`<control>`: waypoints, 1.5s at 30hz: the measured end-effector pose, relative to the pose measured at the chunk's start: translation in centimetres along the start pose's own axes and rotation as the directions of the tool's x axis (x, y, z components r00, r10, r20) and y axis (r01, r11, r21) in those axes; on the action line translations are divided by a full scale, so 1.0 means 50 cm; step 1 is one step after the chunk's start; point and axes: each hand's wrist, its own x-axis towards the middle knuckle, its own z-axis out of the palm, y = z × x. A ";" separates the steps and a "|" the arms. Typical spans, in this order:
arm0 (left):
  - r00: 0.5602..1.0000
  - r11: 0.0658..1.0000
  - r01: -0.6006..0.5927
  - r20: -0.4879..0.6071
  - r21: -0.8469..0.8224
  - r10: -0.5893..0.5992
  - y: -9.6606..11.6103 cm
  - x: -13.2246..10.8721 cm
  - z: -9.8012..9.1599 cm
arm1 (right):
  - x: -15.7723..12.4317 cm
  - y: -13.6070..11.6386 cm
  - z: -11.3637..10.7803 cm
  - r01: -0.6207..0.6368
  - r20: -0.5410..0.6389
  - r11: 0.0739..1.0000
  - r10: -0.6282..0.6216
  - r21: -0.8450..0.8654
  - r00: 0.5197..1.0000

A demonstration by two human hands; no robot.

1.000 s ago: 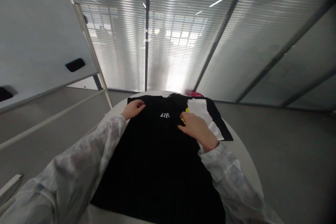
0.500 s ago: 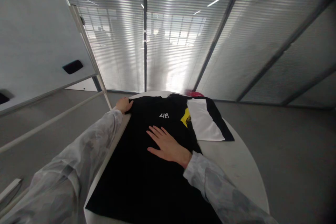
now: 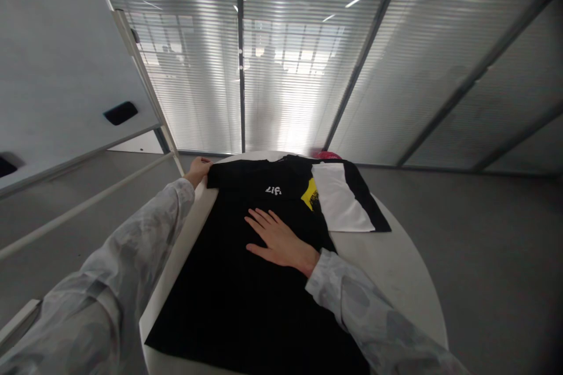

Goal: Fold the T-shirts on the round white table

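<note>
A black T-shirt [image 3: 246, 293] with a small white chest logo [image 3: 273, 190] lies spread flat on a round white table [image 3: 396, 269]. My right hand [image 3: 277, 240] rests flat on the shirt's middle, fingers stretched out and spread. My left hand [image 3: 197, 169] is at the shirt's far left corner, its fingers closed on the sleeve edge. A folded garment [image 3: 341, 202] in black, white and yellow lies at the far right of the table, beside the shirt.
A red object [image 3: 326, 156] peeks out behind the folded garment. A whiteboard on a stand [image 3: 65, 70] leans at the left. Glass walls with blinds [image 3: 308, 58] stand behind the table. Grey floor [image 3: 484, 246] surrounds it.
My right hand slid from the shirt's right shoulder down to its middle and spread flat. My left hand moved outward to the far left sleeve corner, pulling it out.
</note>
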 end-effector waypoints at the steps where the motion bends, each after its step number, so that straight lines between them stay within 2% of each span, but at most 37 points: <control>1: 1.000 1.000 0.007 0.004 0.003 -0.007 -0.002 -0.001 0.001 | 0.000 -0.001 -0.001 0.000 -0.001 1.000 0.000 0.002 1.000; 6: 0.999 0.995 -0.039 0.017 0.093 0.038 -0.007 -0.014 -0.006 | -0.001 -0.003 -0.006 -0.005 0.005 1.000 0.005 0.000 1.000; 10: 0.977 0.962 -0.208 0.001 0.176 0.211 0.011 -0.036 -0.007 | -0.001 0.000 -0.002 0.003 0.009 1.000 -0.002 -0.006 1.000; 11: 0.958 0.933 -0.286 0.037 0.217 0.285 0.017 -0.045 -0.001 | -0.001 0.001 -0.001 0.003 0.007 1.000 -0.003 -0.007 1.000; 13: 0.893 0.842 -0.450 0.178 0.298 0.414 0.028 -0.064 0.018 | 0.000 0.001 0.001 0.002 -0.001 1.000 -0.002 -0.011 1.000; 15: 0.819 0.748 -0.568 0.332 0.343 0.469 0.034 -0.081 0.044 | 0.000 -0.001 0.002 0.001 -0.007 1.000 -0.001 -0.017 1.000; 16: 0.795 0.724 -0.595 0.384 0.349 0.469 0.034 -0.086 0.056 | 0.000 -0.002 0.002 0.001 -0.009 1.000 -0.002 -0.021 1.000; 20: 0.760 0.696 -0.621 0.494 0.360 0.422 0.025 -0.082 0.088 | 0.002 -0.008 0.000 -0.003 -0.005 0.999 0.003 -0.032 1.000; 26: 0.730 0.680 -0.621 0.603 0.391 0.320 0.007 -0.047 0.080 | 0.001 -0.010 0.005 -0.001 0.002 0.999 0.001 -0.036 1.000; 28: 0.723 0.666 -0.631 0.612 0.397 0.321 0.012 -0.053 0.073 | 0.001 -0.010 0.007 0.004 0.007 0.999 -0.003 -0.031 1.000; 30: 0.737 0.652 -0.638 0.568 0.409 0.366 0.031 -0.072 0.069 | 0.002 -0.010 -0.001 0.007 0.021 1.000 -0.007 -0.020 1.000; 32: 0.753 0.658 -0.645 0.471 0.389 0.460 0.064 -0.106 0.072 | 0.000 -0.009 -0.028 -0.004 0.039 1.000 0.004 -0.014 0.999; 34: 0.751 0.700 -0.653 0.368 0.289 0.549 0.109 -0.150 0.086 | -0.006 -0.006 -0.076 -0.049 0.045 0.998 0.050 -0.035 0.998; 36: 0.792 0.797 -0.586 0.311 0.147 0.525 0.158 -0.200 0.111 | -0.017 0.003 -0.137 -0.157 0.025 0.983 0.160 -0.096 0.987; 37: 0.828 0.862 -0.503 0.318 0.060 0.461 0.182 -0.225 0.127 | -0.025 0.009 -0.167 -0.266 -0.018 0.951 0.267 -0.154 0.964; 38: 0.859 0.928 -0.371 0.365 -0.044 0.360 0.205 -0.248 0.145 | -0.035 0.017 -0.193 -0.377 -0.060 0.902 0.373 -0.211 0.926; 39: 0.858 0.973 -0.181 0.460 -0.146 0.229 0.225 -0.269 0.164 | -0.046 0.025 -0.213 -0.468 -0.090 0.846 0.461 -0.255 0.883; 40: 0.821 0.977 0.022 0.562 -0.214 0.104 0.242 -0.287 0.183 | -0.058 0.033 -0.225 -0.550 -0.109 0.785 0.544 -0.286 0.832; 41: 0.789 0.970 0.093 0.611 -0.226 0.066 0.257 -0.302 0.201 | -0.072 0.041 -0.230 -0.612 -0.118 0.728 0.610 -0.307 0.784; 43: 0.752 0.950 0.191 0.659 -0.246 0.019 0.278 -0.322 0.233 | -0.103 0.052 -0.221 -0.696 -0.119 0.641 0.702 -0.324 0.702; 45: 0.751 0.937 0.234 0.661 -0.260 -0.004 0.289 -0.332 0.258 | -0.136 0.058 -0.195 -0.734 -0.131 0.595 0.741 -0.327 0.659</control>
